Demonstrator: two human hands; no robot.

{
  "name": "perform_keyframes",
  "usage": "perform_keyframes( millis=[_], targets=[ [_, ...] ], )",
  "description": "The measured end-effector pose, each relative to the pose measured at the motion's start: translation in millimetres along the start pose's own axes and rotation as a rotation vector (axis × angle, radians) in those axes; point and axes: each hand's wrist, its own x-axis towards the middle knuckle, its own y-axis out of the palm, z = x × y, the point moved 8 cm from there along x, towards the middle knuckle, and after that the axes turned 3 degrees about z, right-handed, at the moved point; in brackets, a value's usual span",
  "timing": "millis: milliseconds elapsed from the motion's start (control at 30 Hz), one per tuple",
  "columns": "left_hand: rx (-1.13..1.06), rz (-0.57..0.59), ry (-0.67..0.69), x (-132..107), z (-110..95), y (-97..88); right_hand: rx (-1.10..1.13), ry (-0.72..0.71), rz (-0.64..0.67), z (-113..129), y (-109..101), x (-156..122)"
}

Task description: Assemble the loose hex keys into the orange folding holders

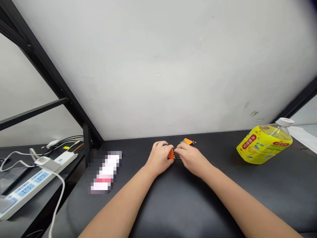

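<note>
My left hand (160,158) is closed around an orange hex key holder (170,154), and only a small part of the holder shows past the fingers. Dark metal hex keys (176,157) stick out of its right side. There my right hand (192,158) pinches at a hex key, its fingertips close to the holder; the fingers partly hide the key. Just behind the right hand, a second orange hex key holder (188,141) lies on the black table (170,201), with thin keys poking out at both sides.
A yellow-labelled drink bottle (264,143) is at the right, seen tilted. A blurred-out flat object (106,172) lies left of my arms. On the lower left surface are a white power strip (37,181) and cables. A pale wall (168,72) rises behind the table.
</note>
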Motion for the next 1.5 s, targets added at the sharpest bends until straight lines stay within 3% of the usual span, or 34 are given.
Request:
perform_keyframes(
  millis=[133,267,500,767,900,1133,1367,1433,1500],
  targets=[
    [-0.008,-0.004,0.005,0,-3,0.0,0.267,0.035,-0.081,-5,-2,5],
    [-0.026,-0.017,0.005,-1,-2,0.1,0.544,0.235,-0.156,-30,6,2],
    [-0.061,-0.112,0.032,-3,-2,-5.9,1.092,0.57,-0.091,-53,36,-7],
    [-0.118,-0.228,0.158,-7,-15,-16.0,1.413,0.607,0.002,-43,40,-9],
    [-0.199,-0.162,0.152,-7,-13,-10.1,1.462,0.595,0.074,-39,44,-10],
    [-0.439,-0.092,-0.07,-7,9,4.3,1.513,0.604,0.095,-30,43,-11],
    [-0.39,-0.136,0.05,-5,-6,-9.8,1.535,0.612,0.112,-26,46,-12],
    [-0.341,-0.133,0.062,-5,-6,-11.3,1.429,0.626,0.128,-31,44,-13],
    [-0.312,-0.146,0.044,-5,-1,-12.4,1.157,0.625,0.123,-41,36,-15]
  ],
)
